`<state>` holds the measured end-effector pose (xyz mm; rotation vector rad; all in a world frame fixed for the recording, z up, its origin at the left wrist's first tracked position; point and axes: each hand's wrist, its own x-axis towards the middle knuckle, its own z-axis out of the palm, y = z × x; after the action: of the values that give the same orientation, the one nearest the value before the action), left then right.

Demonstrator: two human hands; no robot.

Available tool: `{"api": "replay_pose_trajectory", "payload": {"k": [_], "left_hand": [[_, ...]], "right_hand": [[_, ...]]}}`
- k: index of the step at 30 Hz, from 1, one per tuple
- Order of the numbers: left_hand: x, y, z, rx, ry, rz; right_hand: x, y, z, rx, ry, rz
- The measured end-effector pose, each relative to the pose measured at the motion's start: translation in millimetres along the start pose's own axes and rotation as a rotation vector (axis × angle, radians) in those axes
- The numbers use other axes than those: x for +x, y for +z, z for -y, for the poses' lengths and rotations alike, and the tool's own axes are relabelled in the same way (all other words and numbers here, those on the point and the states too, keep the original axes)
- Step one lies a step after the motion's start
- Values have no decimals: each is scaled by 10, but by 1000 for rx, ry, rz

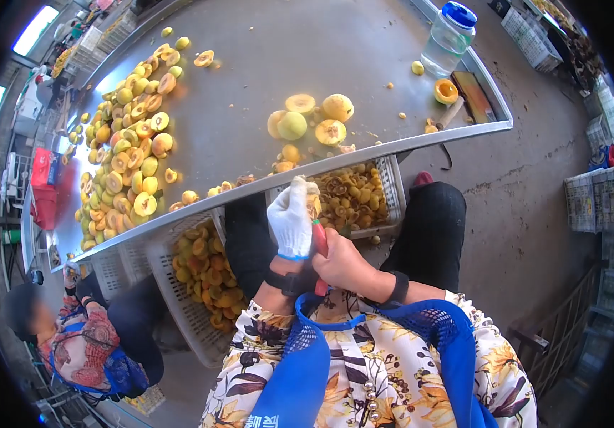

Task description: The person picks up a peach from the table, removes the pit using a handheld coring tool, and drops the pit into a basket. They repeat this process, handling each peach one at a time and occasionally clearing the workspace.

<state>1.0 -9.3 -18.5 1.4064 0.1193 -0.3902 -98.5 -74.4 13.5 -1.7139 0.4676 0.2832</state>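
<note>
My left hand (289, 221), in a white knit glove, is closed around a yellow peach piece (313, 202) just below the table edge. My right hand (346, 261) is bare and wraps round a red-handled tool (320, 239). The tool's upper end meets the fruit at the left hand; its working tip is hidden. Under the hands, a white crate (394, 189) holds pitted scraps and small fruit pieces. On the metal table (250, 78) just beyond lie a few peaches and a cut peach half (331, 133).
A long pile of peach halves (135, 143) covers the table's left side. At the right stand a blue-capped water jug (449, 39) and a hollowed peach half (446, 91). Another crate of fruit (178, 314) sits at lower left, near a seated co-worker (100, 342).
</note>
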Motion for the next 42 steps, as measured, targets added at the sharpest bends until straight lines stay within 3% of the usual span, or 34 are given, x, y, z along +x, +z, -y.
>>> {"api": "replay_pose_trajectory", "payload": {"k": [3, 6, 10, 11, 15, 18, 19, 22, 23, 26, 28, 29, 31, 34, 35, 38, 42], "left_hand": [[91, -73, -144, -437, -449, 195], [113, -152, -155, -403, -451, 191], [87, -304, -144, -415, -362, 391], [57, -313, -178, -472, -383, 371], [125, -336, -80, -322, -170, 423], [154, -330, -65, -375, -200, 380], [132, -247, -93, -388, -241, 244], [184, -222, -64, -406, -311, 211], [171, -154, -57, -408, -337, 57], [16, -38, -117, -191, -164, -39], [-45, -9, -86, -89, -3, -50], [-44, -19, -42, -31, 69, -42], [-51, -42, -30, 58, 130, -22], [1, -61, -128, -30, -23, 46], [34, -87, -184, -161, -244, 117], [130, -215, -203, -318, -553, 310], [165, -345, -90, -337, -482, 279]], "right_hand": [[53, -12, -47, -139, -28, 18], [48, -47, 21, -267, -90, 10], [146, -179, -74, -215, -149, 91], [167, -214, -87, -252, -200, 82], [216, -215, -129, -326, -296, 42], [254, -271, -115, -333, -272, 100], [254, -284, -112, -328, -245, 132], [258, -192, -257, -358, -348, 12], [247, -149, -299, -314, -322, 7], [193, -2, -325, -132, -201, 21], [90, 32, -172, 61, -58, 63], [-33, -86, 169, 267, 151, 155], [-42, -51, 143, 314, 164, 171], [2, 57, -5, 208, 25, 84], [10, 84, -52, 145, -45, 33], [-27, -62, 96, 45, 75, 204], [74, -5, -130, -188, -163, 76]]}}
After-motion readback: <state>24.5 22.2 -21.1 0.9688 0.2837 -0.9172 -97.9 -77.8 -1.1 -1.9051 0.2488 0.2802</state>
